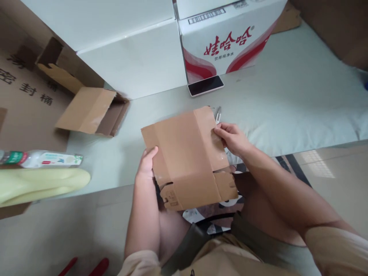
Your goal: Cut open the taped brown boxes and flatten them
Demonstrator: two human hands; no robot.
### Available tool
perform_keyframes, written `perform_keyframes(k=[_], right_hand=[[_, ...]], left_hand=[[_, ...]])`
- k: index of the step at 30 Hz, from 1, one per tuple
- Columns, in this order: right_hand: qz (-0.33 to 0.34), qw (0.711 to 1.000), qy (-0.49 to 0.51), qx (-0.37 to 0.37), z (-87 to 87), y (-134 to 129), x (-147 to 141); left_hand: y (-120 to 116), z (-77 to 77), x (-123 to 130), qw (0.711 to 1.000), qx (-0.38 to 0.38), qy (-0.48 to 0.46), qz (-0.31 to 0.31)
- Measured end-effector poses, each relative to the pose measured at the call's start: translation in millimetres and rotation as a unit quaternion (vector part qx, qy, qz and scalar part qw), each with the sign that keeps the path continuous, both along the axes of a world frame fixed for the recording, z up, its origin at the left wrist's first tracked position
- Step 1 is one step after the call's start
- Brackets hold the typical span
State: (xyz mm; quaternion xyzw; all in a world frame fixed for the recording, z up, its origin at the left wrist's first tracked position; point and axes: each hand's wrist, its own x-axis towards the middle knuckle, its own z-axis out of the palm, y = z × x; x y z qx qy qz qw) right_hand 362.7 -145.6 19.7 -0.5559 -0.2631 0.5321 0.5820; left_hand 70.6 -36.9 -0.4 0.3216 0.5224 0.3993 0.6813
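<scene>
The person holds an unfolded cardboard carton (184, 153) with both hands. This carton is in the middle of the view, its far part over the pale green tabletop (301, 92) and its near part over the lap. The clock is counted from this carton.

The left hand (147, 163) grips the edge at nine o'clock; its thumb lies on the upper face, and the other fingers are mostly hidden. The right hand (231, 138) is at two o'clock and pinches the side flap narrowly between the thumb and the forefinger. At seven o'clock, a near flap carries a small printed mark (171, 197).

Just beside the right hand, at one o'clock, lies a slim silvery tool (219, 113), whose kind cannot be told. Farther, at twelve o'clock, a smartphone (206, 86) lies with dark screen, just before the white drinking-water carton (230, 46) with red characters. A plain white box (135, 63) stands at eleven o'clock. At ten o'clock there is a small open cardboard box (86, 111), and at nine o'clock, a plastic bottle (17, 158) lies on its side.
</scene>
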Motion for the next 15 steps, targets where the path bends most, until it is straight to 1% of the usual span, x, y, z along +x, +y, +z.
perform_keyframes(k=[2, 3, 4, 5, 7, 9, 10, 11, 12, 15], right_hand=[[-0.033, 0.997, 0.069, 0.006, -0.3, 1.3, 3.9], [-0.04, 0.995, 0.096, 0.011, -0.8, 1.3, 6.5], [-0.033, 0.993, 0.109, 0.017, -1.4, 0.7, 9.0], [-0.01, 0.994, 0.108, 0.025, -2.1, -0.6, 10.9], [0.068, 0.994, 0.081, 0.041, -3.2, -4.7, 11.4], [0.146, 0.986, 0.054, 0.059, -3.4, -9.8, 6.6], [0.165, 0.983, 0.045, 0.066, -3.0, -12.2, 2.6], [0.164, 0.983, 0.039, 0.071, -2.3, -14.2, -1.9], [0.148, 0.986, 0.036, 0.068, -1.2, -16.0, -6.5], [0.046, 0.998, 0.041, 0.019, 4.5, -24.5, -14.8]], left_hand=[[4.5, -2.0, 0.8, 1.0, 0.002, -0.011, 0.027], [7.3, -2.3, 2.0, 0.998, -0.001, -0.026, 0.052], [10.4, -2.1, 3.5, 0.996, -0.003, -0.042, 0.083], [13.6, -1.7, 5.1, 0.992, 0.001, -0.056, 0.116], [18.9, -0.6, 8.4, 0.983, 0.03, -0.074, 0.168], [21.5, 0.4, 12.0, 0.976, 0.069, -0.084, 0.19], [21.4, 1.0, 14.2, 0.974, 0.083, -0.086, 0.192], [20.3, 1.7, 17.0, 0.974, 0.091, -0.087, 0.189], [18.4, 2.8, 20.4, 0.976, 0.089, -0.086, 0.182], [10.0, 8.3, 34.2, 0.986, 0.037, -0.09, 0.137]])
